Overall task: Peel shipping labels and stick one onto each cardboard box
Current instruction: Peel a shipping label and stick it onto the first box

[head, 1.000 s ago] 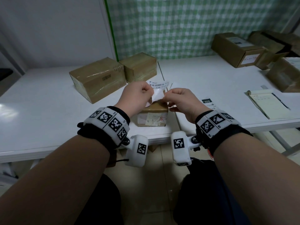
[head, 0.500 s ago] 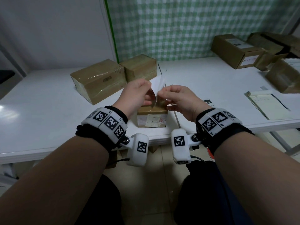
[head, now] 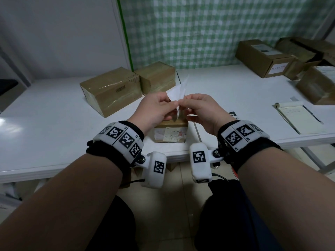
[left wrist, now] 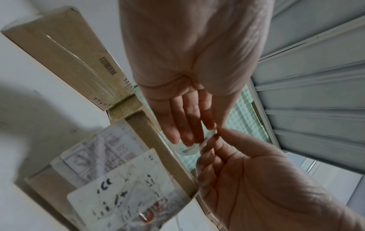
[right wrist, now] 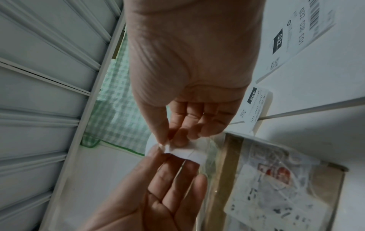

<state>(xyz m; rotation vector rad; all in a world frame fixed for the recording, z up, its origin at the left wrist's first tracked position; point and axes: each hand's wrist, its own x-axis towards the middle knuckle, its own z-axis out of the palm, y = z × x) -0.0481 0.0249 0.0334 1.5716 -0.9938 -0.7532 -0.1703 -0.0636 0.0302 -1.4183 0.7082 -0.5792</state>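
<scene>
Above the small box (head: 171, 130): label (head: 178, 90) being peeled from its backing.
Left hand (head: 155, 109) and right hand (head: 201, 109) each pinch one layer; next, likely separate fully, then press label onto box.

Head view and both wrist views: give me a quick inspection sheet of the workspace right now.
Surface: white table, two tops butted together.
Job's things: label held above small box; two boxes behind; more boxes far right.
Clutter: notepad; loose labels on the table.
Hands: left hand and right hand both pinch the label.
Cables: thin cable at the right wrist camera.
Surroundings: green checked curtain, grey wall.
</scene>
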